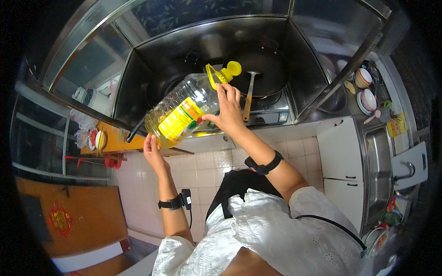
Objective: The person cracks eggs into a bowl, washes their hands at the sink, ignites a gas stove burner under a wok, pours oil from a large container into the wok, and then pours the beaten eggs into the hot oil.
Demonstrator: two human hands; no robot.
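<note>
Both my hands hold a large clear plastic bottle of yellow cooking oil (203,93), tilted with its neck toward the right-hand wok. My left hand (153,151) supports it at the base. Near the neck, my right hand (228,110) grips the upper part. The bottle's yellow flip cap (233,69) stands open beside a yellow carrying handle (211,76). No stream of oil can be made out. A dark wok (267,67) sits on the gas stove (272,118). Inside it rests a metal spatula (249,93), its wooden handle leaning over the near rim.
Another dark pan (162,77) stands at left, its black handle (135,129) jutting past the counter edge. Metal splash panels (214,38) enclose the stove. Stacked bowls (367,100) and a steel sink (378,165) are at right. Plates (100,139) sit on a wooden table at left.
</note>
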